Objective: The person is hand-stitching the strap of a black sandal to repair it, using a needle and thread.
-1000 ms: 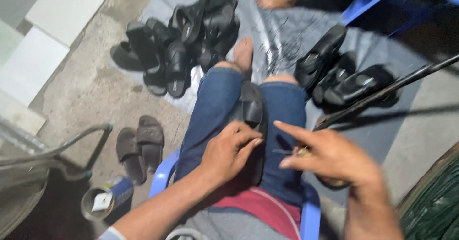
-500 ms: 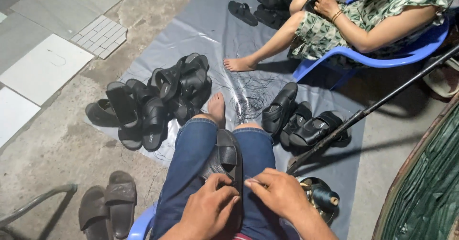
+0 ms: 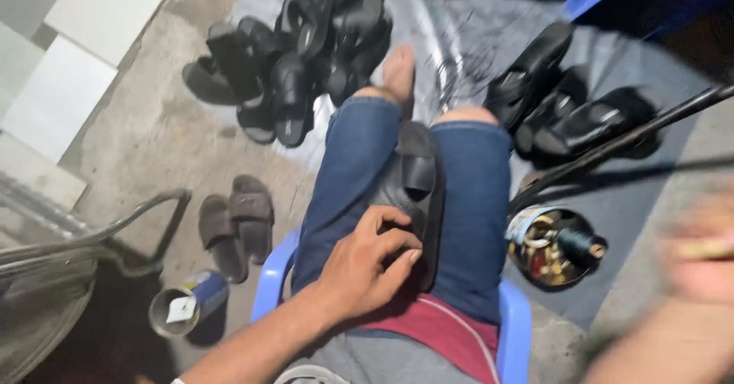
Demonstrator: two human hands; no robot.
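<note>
Black sandal (image 3: 409, 189): kept on the lap between the thighs, pinned by the left hand (image 3: 365, 265), fingers closed on its heel. Right hand (image 3: 699, 250): drawn away rightward since earlier, blurred, grip cannot be told. Bare floor (image 3: 153, 136) lies open at left.

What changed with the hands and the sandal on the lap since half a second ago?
The right hand left the black sandal and swung out to the right, now blurred, with something small and yellowish at its fingers. The left hand stayed on the sandal's near end, holding it on the lap. The sandal piles on the grey sheet and the container of thread lie as before.
</note>
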